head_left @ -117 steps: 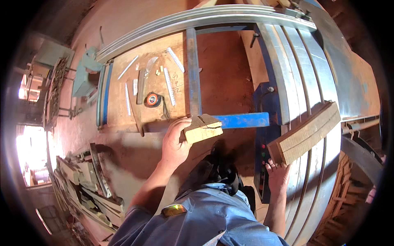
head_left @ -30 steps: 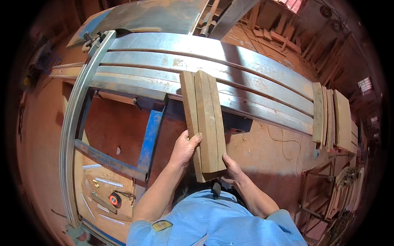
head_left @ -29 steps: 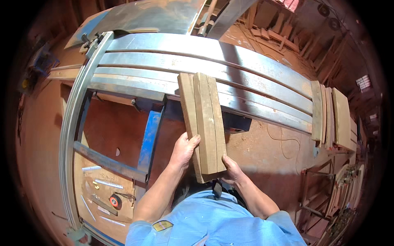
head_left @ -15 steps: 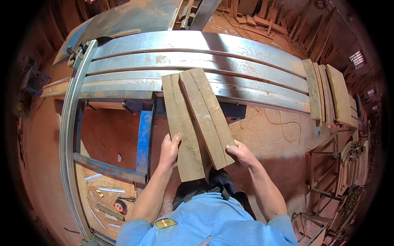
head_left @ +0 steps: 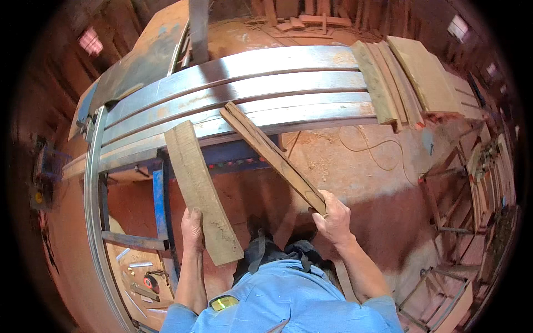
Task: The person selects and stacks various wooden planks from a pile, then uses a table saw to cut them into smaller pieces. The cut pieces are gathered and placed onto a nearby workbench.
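Note:
My left hand grips a wide, rough wooden board by its left edge, near the lower end. The board's broad face is turned up and its far end reaches the metal sliding table. In my right hand is a second wooden board, gripped at its near end. That one is tipped on edge, so its narrow side shows, and it slants up to the left with its far tip over the table. A gap separates the two boards. The fingers under each board are partly hidden.
Several boards lie across the table's right end. A metal rail runs along the left, beside a blue frame bar. Below sits a wooden shelf with a tape measure and rulers. A cable curls on the dusty floor.
The boards, formerly side by side, have moved apart. My left hand has shifted left with its board; my right has turned its board on edge. The view has swung right.

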Action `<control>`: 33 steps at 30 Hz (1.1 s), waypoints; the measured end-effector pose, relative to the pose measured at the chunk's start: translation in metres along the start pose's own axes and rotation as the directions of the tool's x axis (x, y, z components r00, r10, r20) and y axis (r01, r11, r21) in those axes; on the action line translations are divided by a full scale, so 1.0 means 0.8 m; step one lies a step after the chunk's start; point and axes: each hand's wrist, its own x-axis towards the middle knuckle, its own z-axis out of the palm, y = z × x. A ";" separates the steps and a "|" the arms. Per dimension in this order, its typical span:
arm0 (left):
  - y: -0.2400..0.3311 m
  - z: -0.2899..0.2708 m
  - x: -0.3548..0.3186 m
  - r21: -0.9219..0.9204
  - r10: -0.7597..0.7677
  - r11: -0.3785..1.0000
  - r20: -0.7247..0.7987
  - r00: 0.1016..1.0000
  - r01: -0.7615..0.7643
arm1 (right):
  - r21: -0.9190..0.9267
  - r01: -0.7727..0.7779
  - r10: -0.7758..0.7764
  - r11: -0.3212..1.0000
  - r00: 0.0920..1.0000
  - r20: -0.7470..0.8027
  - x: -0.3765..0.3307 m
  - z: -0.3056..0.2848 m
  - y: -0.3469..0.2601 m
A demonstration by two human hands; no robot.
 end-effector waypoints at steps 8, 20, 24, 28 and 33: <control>-0.034 0.203 -0.031 0.090 0.078 0.990 0.286 0.955 -0.108 | 0.811 -0.404 0.591 0.423 0.802 0.092 -0.115 -0.179 0.085; -0.145 0.613 -0.084 0.280 -0.316 0.948 0.766 0.560 0.152 | 0.940 0.114 0.914 0.321 0.222 -0.339 -0.309 -0.322 0.174; -0.200 0.694 -0.096 0.379 -0.411 0.911 0.821 0.396 0.160 | 0.896 0.330 0.925 0.296 0.136 -0.356 -0.328 -0.353 0.188; -0.257 0.802 -0.118 0.492 -0.567 0.800 0.808 0.161 0.344 | 0.891 0.288 0.906 0.351 0.134 -0.401 -0.351 -0.392 0.234; -0.282 0.903 -0.137 0.614 -0.785 0.396 0.612 -0.095 0.682 | 0.899 0.225 0.922 0.376 0.009 -0.388 -0.342 -0.411 0.260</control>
